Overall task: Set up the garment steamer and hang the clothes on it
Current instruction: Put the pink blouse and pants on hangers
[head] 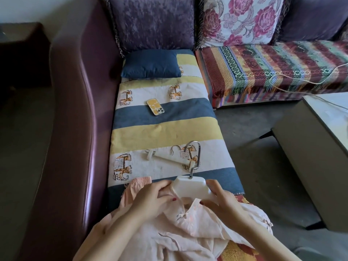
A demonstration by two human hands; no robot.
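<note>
Step in hand, by my judgement: fitting the white hanger [190, 187] into the neck of the pink garment [188, 227], which lies on the striped cover [165, 129] at the near end. Left hand [150, 200] pinches the collar; right hand [222, 202] grips the hanger's shoulder. Next move calls for seating both hanger shoulders inside the garment. Count — two hangers, the clip hanger [169, 157] lying beyond; one phone [155, 107]; no steamer in view
</note>
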